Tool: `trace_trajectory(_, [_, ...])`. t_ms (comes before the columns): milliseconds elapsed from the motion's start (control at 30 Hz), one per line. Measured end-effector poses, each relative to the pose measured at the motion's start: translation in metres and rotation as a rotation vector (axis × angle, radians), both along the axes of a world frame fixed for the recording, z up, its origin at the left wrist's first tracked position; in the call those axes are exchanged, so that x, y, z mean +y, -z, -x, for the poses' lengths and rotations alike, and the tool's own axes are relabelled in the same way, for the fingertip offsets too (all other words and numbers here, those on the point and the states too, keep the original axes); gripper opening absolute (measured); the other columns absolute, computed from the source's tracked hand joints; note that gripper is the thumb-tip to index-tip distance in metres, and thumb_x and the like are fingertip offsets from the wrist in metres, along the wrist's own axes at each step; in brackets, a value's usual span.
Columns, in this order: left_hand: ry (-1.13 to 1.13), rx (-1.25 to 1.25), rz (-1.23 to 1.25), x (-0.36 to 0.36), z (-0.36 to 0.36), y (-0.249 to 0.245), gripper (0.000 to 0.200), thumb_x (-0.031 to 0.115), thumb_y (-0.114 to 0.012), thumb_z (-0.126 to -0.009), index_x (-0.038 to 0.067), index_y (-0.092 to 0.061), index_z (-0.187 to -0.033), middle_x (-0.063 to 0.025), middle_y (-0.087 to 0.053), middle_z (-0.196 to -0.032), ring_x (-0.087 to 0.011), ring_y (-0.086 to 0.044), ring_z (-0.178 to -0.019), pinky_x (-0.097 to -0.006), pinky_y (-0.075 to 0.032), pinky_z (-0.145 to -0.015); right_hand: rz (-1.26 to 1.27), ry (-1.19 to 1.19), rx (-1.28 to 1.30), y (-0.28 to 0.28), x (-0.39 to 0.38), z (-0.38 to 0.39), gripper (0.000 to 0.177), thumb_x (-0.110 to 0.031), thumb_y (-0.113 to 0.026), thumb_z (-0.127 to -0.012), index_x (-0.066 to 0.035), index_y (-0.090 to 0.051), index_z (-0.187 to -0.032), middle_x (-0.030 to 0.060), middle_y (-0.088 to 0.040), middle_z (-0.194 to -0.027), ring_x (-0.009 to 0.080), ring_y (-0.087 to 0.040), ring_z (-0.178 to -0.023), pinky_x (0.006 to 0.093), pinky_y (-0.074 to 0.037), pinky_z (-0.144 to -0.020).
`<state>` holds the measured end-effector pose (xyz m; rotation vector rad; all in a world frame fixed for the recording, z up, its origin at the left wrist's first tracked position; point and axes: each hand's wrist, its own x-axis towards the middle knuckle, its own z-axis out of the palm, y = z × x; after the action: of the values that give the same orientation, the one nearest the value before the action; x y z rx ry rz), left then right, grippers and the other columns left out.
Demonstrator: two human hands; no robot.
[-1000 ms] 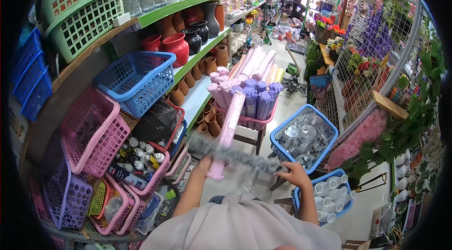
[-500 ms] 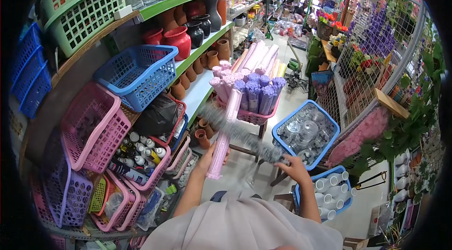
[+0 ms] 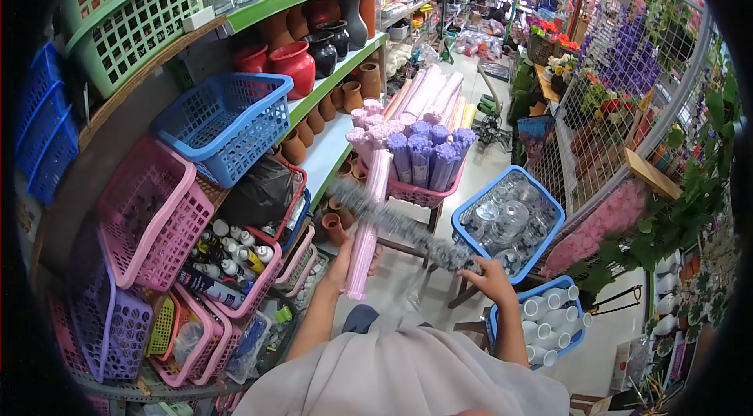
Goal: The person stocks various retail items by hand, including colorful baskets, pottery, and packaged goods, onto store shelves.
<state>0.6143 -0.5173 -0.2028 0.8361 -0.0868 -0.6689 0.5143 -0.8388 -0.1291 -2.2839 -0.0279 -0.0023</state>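
My left hand [image 3: 339, 268] is closed around the lower part of a long pink wrapped roll [image 3: 363, 259], which tilts up toward the pink basket. In my right hand [image 3: 492, 284] is the end of a grey fluffy duster [image 3: 427, 243], its long shaggy body slanting up to the left. The duster crosses the pink roll around its middle and is somewhat blurred. Just beyond, a pink basket [image 3: 423, 196] holds several upright rolls, among them purple rolls [image 3: 421, 157] and pale pink rolls [image 3: 427, 94].
A blue basket of clear glassware [image 3: 457, 221] stands to the right, above a blue basket with white vases [image 3: 496, 326]. Shelves [image 3: 329, 141] with pots, baskets and bottles [image 3: 235, 251] line the left. A wire mesh rack [image 3: 576, 157] with artificial flowers is at right.
The pink roll has shifted slightly, its upper end now lower and further left. The duster still crosses it and looks less blurred. Both hands keep their holds.
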Motion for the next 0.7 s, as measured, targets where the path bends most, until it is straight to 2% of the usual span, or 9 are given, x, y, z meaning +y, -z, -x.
trace_trajectory(33, [0.051, -0.035, 0.172, -0.003, 0.0, -0.014, 0.058, 0.051, -0.027, -0.098, 0.001, -0.051, -0.114, -0.0104, -0.059, -0.094, -0.0178, -0.057, -0.067, -0.0297, -0.05, -0.06, -0.126, 0.145, -0.01, -0.001, 0.003, -0.002, 0.038, -0.032, -0.076, -0.075, 0.0, -0.068, -0.094, 0.0165, -0.059, -0.065, 0.0209, -0.05, -0.054, 0.0347, -0.043, -0.057])
trace_trajectory(100, [-0.052, -0.025, 0.069, -0.01, -0.002, -0.025, 0.056, 0.055, -0.034, -0.095, 0.006, -0.054, -0.114, -0.0125, -0.058, -0.094, -0.0185, -0.053, -0.064, -0.0272, -0.045, -0.052, -0.033, 0.217, -0.009, 0.006, 0.004, -0.007, 0.039, -0.032, -0.078, -0.073, 0.0, -0.068, -0.093, 0.0173, -0.058, -0.064, 0.0195, -0.049, -0.052, 0.0332, -0.042, -0.056])
trace_trajectory(167, [-0.008, 0.072, 0.081, -0.006, -0.011, -0.006, 0.057, 0.052, -0.028, -0.097, 0.003, -0.054, -0.111, -0.0099, -0.06, -0.093, -0.0173, -0.056, -0.066, -0.0293, -0.048, -0.057, -0.032, 0.026, -0.004, 0.017, 0.001, -0.009, 0.038, -0.031, -0.078, -0.073, -0.001, -0.068, -0.094, 0.0162, -0.058, -0.063, 0.0194, -0.047, -0.052, 0.0327, -0.042, -0.055])
trace_trajectory(200, [-0.097, 0.107, -0.085, -0.001, -0.009, -0.002, 0.051, 0.047, -0.032, -0.097, 0.003, -0.055, -0.11, -0.0091, -0.06, -0.091, -0.0174, -0.057, -0.067, -0.0298, -0.049, -0.058, 0.036, -0.081, 0.024, 0.012, 0.0, -0.009, 0.039, -0.032, -0.078, -0.072, -0.001, -0.068, -0.095, 0.0156, -0.057, -0.064, 0.0197, -0.046, -0.053, 0.0328, -0.041, -0.055])
trace_trajectory(300, [-0.088, 0.021, -0.154, 0.005, -0.012, 0.002, 0.049, 0.045, -0.033, -0.097, 0.003, -0.055, -0.109, -0.0079, -0.06, -0.088, -0.0166, -0.058, -0.069, -0.0298, -0.049, -0.061, 0.022, -0.102, 0.034, 0.019, -0.008, -0.019, 0.04, -0.032, -0.078, -0.072, -0.002, -0.068, -0.096, 0.0156, -0.057, -0.064, 0.0197, -0.045, -0.054, 0.0329, -0.041, -0.056])
trace_trajectory(367, [0.049, 0.034, 0.027, 0.008, -0.017, -0.004, 0.051, 0.047, -0.033, -0.098, 0.003, -0.056, -0.108, -0.007, -0.061, -0.087, -0.0162, -0.058, -0.071, -0.0295, -0.05, -0.063, 0.068, -0.032, -0.025, 0.029, -0.007, -0.025, 0.04, -0.032, -0.078, -0.072, -0.001, -0.068, -0.095, 0.0162, -0.057, -0.063, 0.0207, -0.045, -0.053, 0.0335, -0.042, -0.055])
trace_trajectory(433, [0.006, -0.038, -0.078, 0.004, -0.02, -0.007, 0.052, 0.048, -0.032, -0.098, 0.003, -0.056, -0.108, -0.0069, -0.061, -0.087, -0.0163, -0.058, -0.07, -0.0295, -0.05, -0.063, -0.037, 0.242, -0.127, 0.021, 0.011, -0.028, 0.04, -0.033, -0.078, -0.073, -0.001, -0.068, -0.094, 0.0167, -0.058, -0.066, 0.0234, -0.047, -0.054, 0.0339, -0.042, -0.056])
trace_trajectory(600, [-0.035, 0.015, -0.151, 0.001, -0.027, 0.004, 0.054, 0.05, -0.033, -0.098, 0.003, -0.056, -0.109, -0.0075, -0.062, -0.089, -0.0169, -0.062, -0.077, -0.0314, -0.052, -0.067, 0.03, -0.129, -0.057, 0.017, -0.002, -0.025, 0.043, -0.036, -0.076, -0.074, -0.001, -0.067, -0.097, 0.0177, -0.06, -0.065, 0.0265, -0.05, -0.055, 0.0348, -0.044, -0.058])
trace_trajectory(700, [0.072, 0.008, -0.013, -0.005, -0.04, 0.006, 0.058, 0.055, -0.03, -0.096, 0.004, -0.054, -0.112, -0.0091, -0.062, -0.092, -0.0182, -0.062, -0.078, -0.0333, -0.053, -0.065, 0.036, 0.062, -0.019, 0.021, -0.009, -0.028, 0.042, -0.035, -0.076, -0.074, -0.002, -0.066, -0.097, 0.0166, -0.059, -0.064, 0.0265, -0.05, -0.054, 0.0347, -0.043, -0.058])
